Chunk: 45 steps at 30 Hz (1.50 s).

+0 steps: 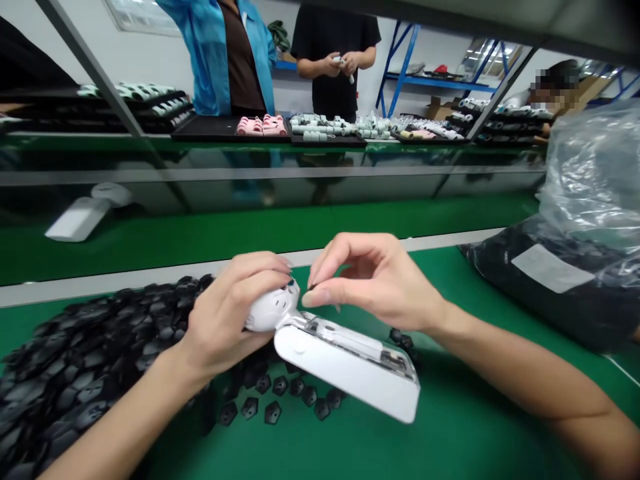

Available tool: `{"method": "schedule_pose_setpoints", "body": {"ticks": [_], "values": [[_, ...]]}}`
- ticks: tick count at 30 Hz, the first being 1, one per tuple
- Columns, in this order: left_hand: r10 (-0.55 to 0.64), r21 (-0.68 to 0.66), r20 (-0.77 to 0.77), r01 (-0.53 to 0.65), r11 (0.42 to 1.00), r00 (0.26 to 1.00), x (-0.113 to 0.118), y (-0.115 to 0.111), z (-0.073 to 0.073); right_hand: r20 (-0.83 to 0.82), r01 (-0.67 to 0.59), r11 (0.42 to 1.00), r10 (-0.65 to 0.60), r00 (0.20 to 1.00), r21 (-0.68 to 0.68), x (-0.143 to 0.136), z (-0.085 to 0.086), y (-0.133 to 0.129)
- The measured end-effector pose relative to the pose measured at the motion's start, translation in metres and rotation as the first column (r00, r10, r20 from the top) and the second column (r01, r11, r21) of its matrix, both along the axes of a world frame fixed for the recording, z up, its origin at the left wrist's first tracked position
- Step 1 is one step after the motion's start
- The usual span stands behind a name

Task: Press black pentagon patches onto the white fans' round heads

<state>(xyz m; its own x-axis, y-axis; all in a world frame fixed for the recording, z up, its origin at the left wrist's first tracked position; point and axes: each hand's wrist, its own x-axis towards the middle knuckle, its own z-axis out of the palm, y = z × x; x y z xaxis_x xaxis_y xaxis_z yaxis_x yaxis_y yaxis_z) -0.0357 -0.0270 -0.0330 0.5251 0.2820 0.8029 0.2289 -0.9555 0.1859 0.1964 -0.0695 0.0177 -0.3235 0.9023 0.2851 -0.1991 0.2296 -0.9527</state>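
To the far left of the white hinged device, and beyond it, a second white device lies on the green strip. Nearer, also left of the hinged device, black pentagonal pieces are heaped, probably for easy reach. The left hand is curled firmly around the rounded head of the hinged device, which is lifted above the green worktop; this grip seems to give steadiness, while the uncovered side of the long housing faces up. Under the device, loose black pieces lie scattered. Just beside its head, the right hand has thumb and forefinger nearly together, as for fine work; whether they pinch something small, I cannot tell. Right of the device rests a labelled plastic bag with dark contents.
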Motion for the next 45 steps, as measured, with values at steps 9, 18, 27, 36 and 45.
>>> {"method": "schedule_pose_setpoints", "body": {"ticks": [9,18,27,36,45], "values": [[0.008,-0.106,-0.075,-0.016,0.994,0.997,0.002,-0.009,0.008,0.325,0.038,0.995,-0.067,0.943,0.095,-0.010,-0.004,0.001],[0.015,-0.152,-0.195,-0.046,0.987,0.981,0.001,-0.011,0.012,0.293,-0.002,0.987,0.050,0.955,-0.160,-0.010,-0.014,0.000],[0.103,-0.109,-0.424,-0.163,0.981,0.900,-0.003,-0.028,0.023,0.212,-0.023,0.865,0.148,0.966,-0.501,-0.009,-0.013,0.001],[0.035,-0.159,-0.492,-0.129,0.979,0.870,0.003,-0.036,0.014,0.176,-0.150,0.748,0.338,0.925,-0.647,-0.002,-0.023,0.010],[-0.016,-0.326,-0.359,-0.110,0.939,0.933,0.002,-0.033,0.013,0.478,-0.122,0.981,0.179,0.860,-0.148,0.000,-0.022,0.004]]}}
